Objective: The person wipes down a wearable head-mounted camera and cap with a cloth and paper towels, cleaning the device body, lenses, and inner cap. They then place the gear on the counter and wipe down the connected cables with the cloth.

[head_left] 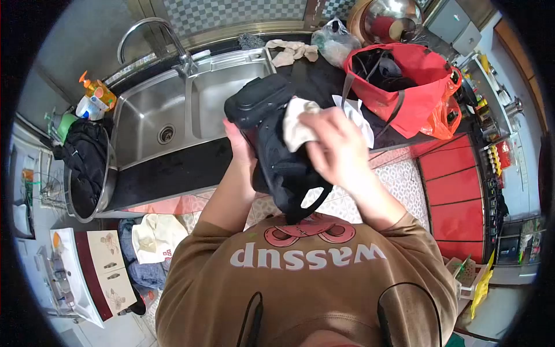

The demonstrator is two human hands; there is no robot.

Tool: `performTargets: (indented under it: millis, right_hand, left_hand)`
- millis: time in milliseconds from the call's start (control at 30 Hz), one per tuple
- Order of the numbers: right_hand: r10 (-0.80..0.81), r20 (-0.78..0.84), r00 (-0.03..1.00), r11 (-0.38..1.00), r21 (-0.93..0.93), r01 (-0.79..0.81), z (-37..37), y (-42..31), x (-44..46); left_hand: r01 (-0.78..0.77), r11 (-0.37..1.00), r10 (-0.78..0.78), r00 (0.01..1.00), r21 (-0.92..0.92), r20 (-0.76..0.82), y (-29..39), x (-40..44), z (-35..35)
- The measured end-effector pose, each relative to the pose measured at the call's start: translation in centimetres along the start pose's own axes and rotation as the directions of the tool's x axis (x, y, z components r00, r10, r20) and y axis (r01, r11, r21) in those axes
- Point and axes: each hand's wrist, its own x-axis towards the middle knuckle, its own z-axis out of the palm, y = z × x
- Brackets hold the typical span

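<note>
Hands (333, 144) gripping black bag (272, 144) and white cloth (298, 125), dark counter (173, 173), steel sink (147, 115), kitchen.

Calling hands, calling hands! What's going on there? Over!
Left hand holding black bag. Right hand has white cloth against it. Red tote on counter, clear of both.

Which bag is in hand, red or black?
The black bag, held up by the left hand with a pale cloth against it; the red bag stands open on the counter.
</note>
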Motion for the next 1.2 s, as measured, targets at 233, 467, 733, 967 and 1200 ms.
performTargets:
  millis: [233,467,733,967,1200]
  right_hand:
    - [-0.107,0.347,0.932,0.739,0.655,-0.159,0.7,0.5,-2.0]
    - [0.168,0.548,0.820,0.477,0.683,-0.554,-2.7,11.1,-3.2]
    - [0.656,0.402,0.639,0.717,-0.067,-0.693,7.5,16.7,-4.9]
    - [0.418,0.313,0.853,0.494,0.709,-0.503,-0.6,8.3,-5.7]
    - [0.671,0.242,0.701,0.484,0.573,-0.662,-9.7,7.1,-11.1]
  left_hand:
    - [-0.100,0.839,0.189,0.975,0.534,-0.115,0.4,0.4,0.9]
    - [-0.149,0.950,0.161,0.987,0.273,-0.023,1.6,0.2,-0.5]
    - [-0.113,0.985,0.115,0.993,0.128,-0.009,0.5,-0.2,-0.5]
    - [-0.054,0.986,0.061,0.997,0.155,-0.039,-3.6,1.7,-0.4]
    - [0.226,0.973,-0.216,0.964,0.051,-0.158,-13.1,6.3,2.0]
